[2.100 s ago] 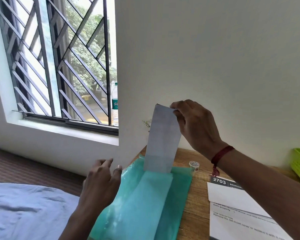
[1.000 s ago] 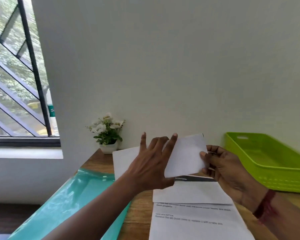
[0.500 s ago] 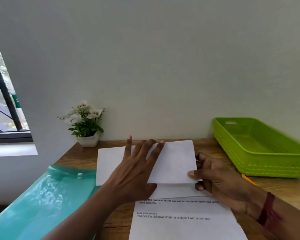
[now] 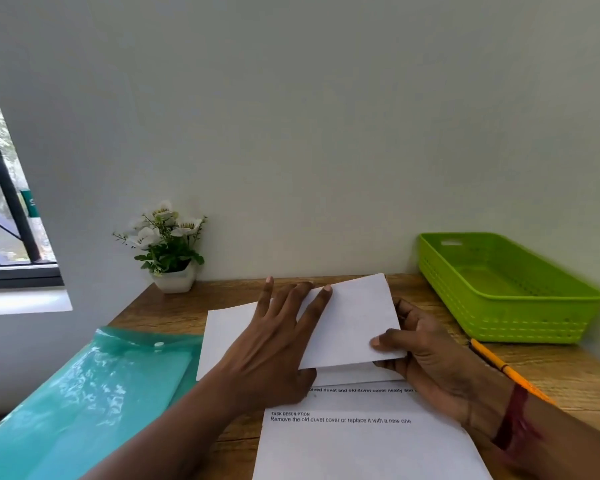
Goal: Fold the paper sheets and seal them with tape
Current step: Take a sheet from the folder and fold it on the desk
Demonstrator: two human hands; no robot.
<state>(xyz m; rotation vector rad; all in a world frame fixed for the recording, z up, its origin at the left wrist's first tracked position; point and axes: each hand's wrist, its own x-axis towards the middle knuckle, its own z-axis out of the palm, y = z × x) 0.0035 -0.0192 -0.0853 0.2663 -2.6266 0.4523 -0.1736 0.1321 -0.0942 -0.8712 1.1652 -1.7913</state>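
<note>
Pressing flat with straight fingers, the left hand (image 4: 274, 344) pins the white paper sheet (image 4: 354, 323) to the middle of the table (image 4: 174, 310); the right hand (image 4: 426, 355) pinches its raised right edge.

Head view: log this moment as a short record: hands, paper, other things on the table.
left hand: flat on the folded paper, fingers straight
right hand: pinches the paper's right edge, thumb on top
printed sheet: lies beneath, nearer the person
also on table: green tray, pencil, teal folder, flower pot
tape: not seen
</note>
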